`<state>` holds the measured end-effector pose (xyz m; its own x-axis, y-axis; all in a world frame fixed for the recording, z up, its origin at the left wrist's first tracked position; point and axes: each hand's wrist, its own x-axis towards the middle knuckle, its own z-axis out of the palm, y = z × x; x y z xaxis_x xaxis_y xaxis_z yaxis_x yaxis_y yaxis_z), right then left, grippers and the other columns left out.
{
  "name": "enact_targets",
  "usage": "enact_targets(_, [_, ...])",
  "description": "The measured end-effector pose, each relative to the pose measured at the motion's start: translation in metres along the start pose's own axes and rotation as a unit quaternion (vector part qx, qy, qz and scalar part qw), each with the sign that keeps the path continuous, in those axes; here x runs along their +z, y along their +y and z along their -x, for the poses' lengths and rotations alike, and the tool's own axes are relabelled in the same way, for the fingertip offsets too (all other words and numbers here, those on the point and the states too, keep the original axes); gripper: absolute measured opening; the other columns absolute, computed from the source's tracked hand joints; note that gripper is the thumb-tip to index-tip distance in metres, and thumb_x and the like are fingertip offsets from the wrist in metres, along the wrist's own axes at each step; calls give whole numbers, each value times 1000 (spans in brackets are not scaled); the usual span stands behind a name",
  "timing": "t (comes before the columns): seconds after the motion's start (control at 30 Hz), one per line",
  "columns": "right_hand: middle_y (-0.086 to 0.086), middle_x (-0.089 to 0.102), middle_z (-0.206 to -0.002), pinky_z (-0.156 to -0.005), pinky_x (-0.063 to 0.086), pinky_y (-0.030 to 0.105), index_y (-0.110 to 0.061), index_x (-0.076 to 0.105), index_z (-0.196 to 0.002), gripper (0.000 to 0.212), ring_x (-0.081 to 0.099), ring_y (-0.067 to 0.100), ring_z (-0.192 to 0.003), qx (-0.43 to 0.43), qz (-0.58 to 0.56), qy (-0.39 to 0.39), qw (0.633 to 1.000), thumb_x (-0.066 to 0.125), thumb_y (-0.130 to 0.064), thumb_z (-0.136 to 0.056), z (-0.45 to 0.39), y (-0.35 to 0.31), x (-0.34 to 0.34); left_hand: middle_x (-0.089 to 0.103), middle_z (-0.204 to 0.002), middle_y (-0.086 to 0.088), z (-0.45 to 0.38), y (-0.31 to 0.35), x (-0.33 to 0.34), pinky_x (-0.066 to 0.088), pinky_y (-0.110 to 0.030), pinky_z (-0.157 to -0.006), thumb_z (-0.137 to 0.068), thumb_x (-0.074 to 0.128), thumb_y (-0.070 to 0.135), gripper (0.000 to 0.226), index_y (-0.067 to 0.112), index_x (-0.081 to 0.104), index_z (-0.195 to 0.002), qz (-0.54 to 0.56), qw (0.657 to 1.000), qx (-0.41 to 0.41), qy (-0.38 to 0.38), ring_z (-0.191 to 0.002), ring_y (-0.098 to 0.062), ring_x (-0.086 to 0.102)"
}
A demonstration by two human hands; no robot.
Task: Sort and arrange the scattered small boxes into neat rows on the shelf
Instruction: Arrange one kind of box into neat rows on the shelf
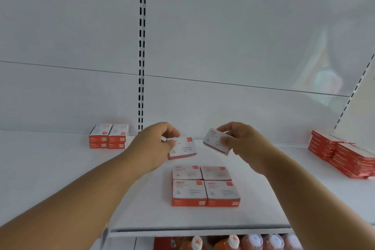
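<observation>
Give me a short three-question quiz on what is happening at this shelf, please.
1. True or false: each hand holds one small box.
2. How many boxes form the block at the front middle of the shelf?
3. Where is the tall stack: A left, B right, C middle?

Key:
1. True: left hand holds left box, right hand holds right box.
2. Four show on top of the block.
3. B, tall stack.

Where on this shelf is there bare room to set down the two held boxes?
Free: shelf between the back-left stack and the central block of four; also between that block and the right-hand pile. Crowded: directly behind the block, where both hands work.
</observation>
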<state>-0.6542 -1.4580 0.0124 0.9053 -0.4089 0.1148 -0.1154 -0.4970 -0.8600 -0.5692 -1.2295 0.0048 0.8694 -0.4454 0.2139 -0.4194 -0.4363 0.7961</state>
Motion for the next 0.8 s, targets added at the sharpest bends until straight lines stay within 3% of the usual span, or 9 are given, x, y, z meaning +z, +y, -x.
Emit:
enact_targets(0.13, [10, 74, -91, -66, 43, 36, -21, 76, -89, 22, 57, 22, -75, 48, 36, -95, 994, 57, -9, -92, -13, 29, -5, 66, -99, 13, -8, -2, 26, 52, -25, -72, -96, 60, 16, 13, 29, 64, -96, -24, 998, -49, 23, -89, -8, 62])
enact_targets(0.3, [-7, 69, -93, -64, 49, 23, -22, 72, -97, 23, 63, 12, -80, -3, 137, -110, 984, 50, -15, -95, -17, 29, 7, 65, -103, 8, -12, -9, 35, 55, -34, -88, -96, 57, 11, 18, 25, 67, -99, -53, 995, -83, 15, -95, -12, 63])
enact_targets(0.43, [-4, 68, -99, -80, 52, 32, -21, 68, -97, 21, 62, 20, -93, -60, 317, -105, 941, 49, -29, -94, -12, 20, 15, 64, -106, 11, -11, -10, 39, 52, -29, -88, -96, 54, 13, 21, 28, 68, -101, -114, 990, -80, 8, -99, -10, 60])
enact_targets(0.53, [-3, 67, -97, -76, 51, 30, -18, 67, -97, 21, 62, 19, -90, -57, 319, -110, 940, 49, -30, -95, -9, 16, 17, 62, -109, 14, -9, -12, 40, 50, -27, -85, -98, 50, 19, 22, 33, 67, -100, -165, 984, -72, 9, -100, -9, 59])
enact_targets(0.7, [0, 69, -96, -77, 56, 35, -13, 68, -98, 26, 65, 21, -89, -39, 329, -109, 937, 48, -30, -95, -7, 11, 22, 62, -115, 11, -9, -16, 42, 43, -17, -72, -101, 48, 18, 24, 29, 68, -106, -147, 988, -46, -3, -101, -9, 57])
enact_targets(0.8, [-4, 68, -98, -74, 53, 29, -17, 67, -97, 24, 64, 17, -90, -32, 323, -111, 939, 48, -31, -96, -4, 10, 24, 61, -114, 11, -10, -18, 41, 40, -16, -68, -101, 47, 17, 24, 28, 68, -107, -144, 989, -29, -6, -99, -8, 56])
